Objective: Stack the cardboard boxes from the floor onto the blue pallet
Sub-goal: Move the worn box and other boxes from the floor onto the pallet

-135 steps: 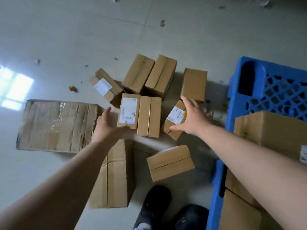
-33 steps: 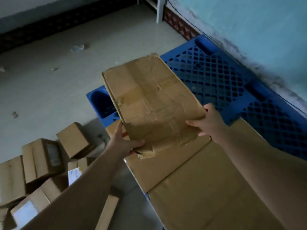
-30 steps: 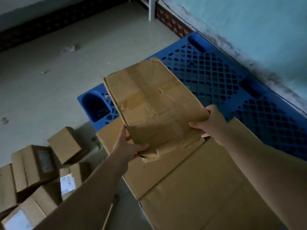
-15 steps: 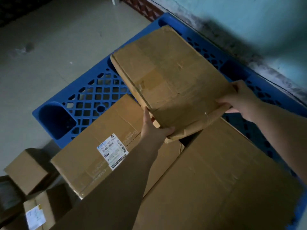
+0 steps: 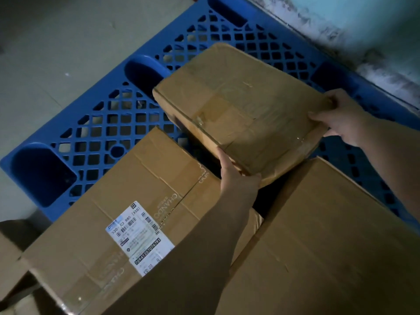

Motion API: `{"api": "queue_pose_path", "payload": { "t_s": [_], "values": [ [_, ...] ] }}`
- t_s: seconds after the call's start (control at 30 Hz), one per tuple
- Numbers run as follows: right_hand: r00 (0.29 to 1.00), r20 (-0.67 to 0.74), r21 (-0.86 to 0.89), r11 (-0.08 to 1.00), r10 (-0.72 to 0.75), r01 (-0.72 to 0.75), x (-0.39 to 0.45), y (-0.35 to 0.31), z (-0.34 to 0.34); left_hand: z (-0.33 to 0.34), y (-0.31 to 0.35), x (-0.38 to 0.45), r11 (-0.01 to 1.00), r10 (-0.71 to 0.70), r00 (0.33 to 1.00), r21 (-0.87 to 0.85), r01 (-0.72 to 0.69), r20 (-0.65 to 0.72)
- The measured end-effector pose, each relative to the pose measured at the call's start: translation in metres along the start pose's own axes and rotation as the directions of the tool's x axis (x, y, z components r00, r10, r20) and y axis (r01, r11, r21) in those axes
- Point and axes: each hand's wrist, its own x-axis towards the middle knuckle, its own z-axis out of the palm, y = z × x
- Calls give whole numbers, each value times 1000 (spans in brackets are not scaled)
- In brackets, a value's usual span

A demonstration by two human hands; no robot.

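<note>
I hold a worn, taped cardboard box (image 5: 241, 105) tilted over the blue pallet (image 5: 100, 123). My left hand (image 5: 236, 176) grips its near corner from below. My right hand (image 5: 338, 119) clamps its right edge. The box's near end hangs just above two large boxes that lie on the pallet: one with a white shipping label (image 5: 127, 214) at the left, and a plain one (image 5: 329, 251) at the right. Whether the held box's far end touches the pallet is hidden.
The pallet's open grid lies bare at the back and left. A pale blue wall with a stained base (image 5: 363, 35) runs behind the pallet. Grey floor (image 5: 45, 53) spreads to the left. Edges of smaller boxes (image 5: 11, 253) show at the bottom left.
Both hands picked the worn box off the floor, carried it right over the pallet, and have lowered it toward the grid behind the two large boxes.
</note>
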Motion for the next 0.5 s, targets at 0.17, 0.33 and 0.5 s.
{"api": "queue_pose_path", "payload": {
  "t_s": [0.17, 0.33, 0.5],
  "values": [
    [993, -45, -152, 981, 113, -119, 8, 23, 33, -8, -12, 2, 983, -156, 979, 119, 141, 129],
    [993, -109, -616, 787, -35, -40, -1, 17, 66, -39, 28, 10, 640, 439, 898, 712, -288, -32],
    [948, 165, -737, 605, -273, 302, -17, -16, 118, -70, 91, 59, 306, 526, 851, 931, -198, 8]
  ]
}}
